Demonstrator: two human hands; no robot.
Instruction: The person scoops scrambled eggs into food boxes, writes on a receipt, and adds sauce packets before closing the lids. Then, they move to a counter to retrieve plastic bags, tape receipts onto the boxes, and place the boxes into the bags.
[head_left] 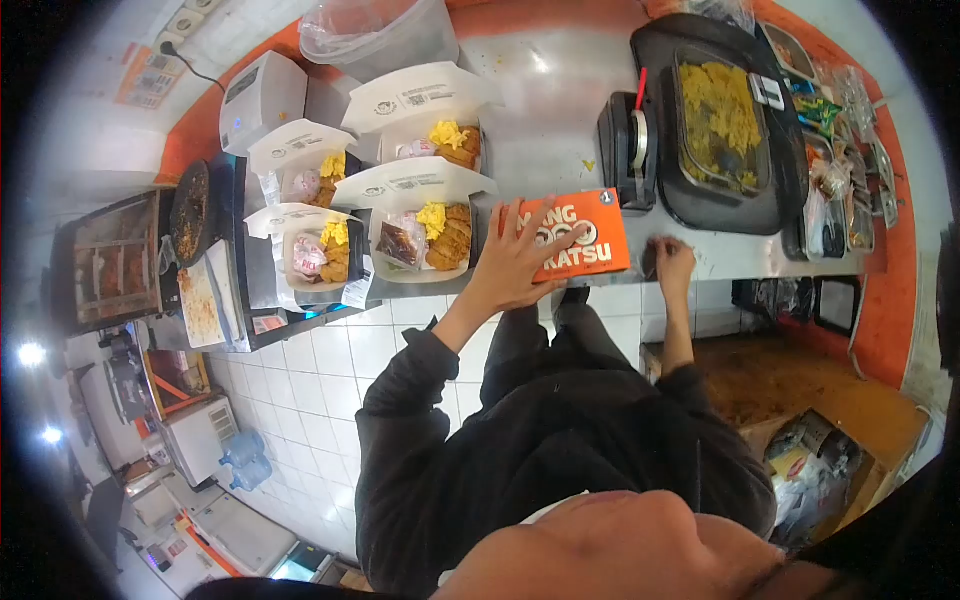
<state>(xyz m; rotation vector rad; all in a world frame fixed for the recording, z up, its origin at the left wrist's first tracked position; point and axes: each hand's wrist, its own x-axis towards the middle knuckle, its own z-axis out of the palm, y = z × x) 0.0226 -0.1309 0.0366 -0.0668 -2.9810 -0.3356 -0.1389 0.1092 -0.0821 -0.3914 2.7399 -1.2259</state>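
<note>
My left hand [507,262] lies over the left part of a closed orange takeaway box [590,250], its fingers spread across the lid and the thumb along the near side. White lettering reading "KATSU" and a row of cartoon faces mark the box. To the right of it, my right hand [672,262] is at the counter's front edge with fingers curled in; something dark shows by the fingertips, and I cannot tell what it is. Left of my left hand, an open meal box [422,225] holds fried cutlet, yellow scrambled egg and a dark sauce packet.
Three more open meal boxes [415,105] stand at the left. A black tray [790,200] carries a clear container [722,120] of yellow food. Beside it is a black device [618,150] with a red stick. A white printer [262,100] and plastic tub [380,35] stand behind.
</note>
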